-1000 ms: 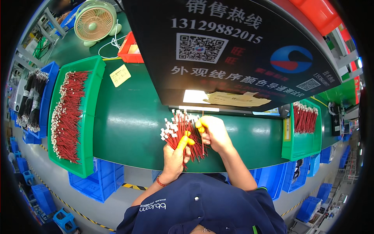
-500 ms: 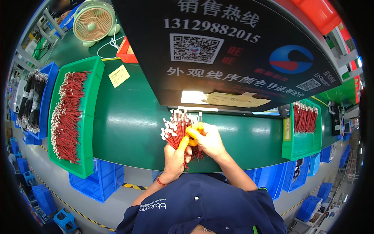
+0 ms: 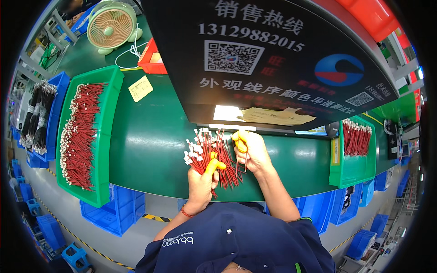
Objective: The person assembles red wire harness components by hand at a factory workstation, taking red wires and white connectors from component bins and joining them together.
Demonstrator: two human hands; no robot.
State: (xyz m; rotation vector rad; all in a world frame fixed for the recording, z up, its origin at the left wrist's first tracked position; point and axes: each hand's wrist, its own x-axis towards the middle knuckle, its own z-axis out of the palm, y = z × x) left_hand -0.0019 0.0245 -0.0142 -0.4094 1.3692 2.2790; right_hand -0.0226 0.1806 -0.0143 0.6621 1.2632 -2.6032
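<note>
My left hand (image 3: 200, 185) is closed around a thick bundle of red wires (image 3: 229, 174) with white connectors at their far ends. The bundle fans out above the green table, tails toward me. To its right, my right hand (image 3: 256, 154) pinches a thin red wire (image 3: 236, 159), clear of the bundle; its upper end is hidden by the fingers, and more than one wire may be there. Yellow finger covers are on some fingers of both hands.
Red wires fill a green tray (image 3: 116, 109) at left; another green tray (image 3: 353, 172) at right holds fewer. A large black box-shaped machine (image 3: 282, 59) overhangs the far side. A fan (image 3: 109, 31), a red bin (image 3: 152, 67) and a yellow note (image 3: 141, 88) are at far left.
My right hand has moved slightly right and away from the bundle, with a wire in its fingers. My left hand still grips the bundle, now slightly further left.
</note>
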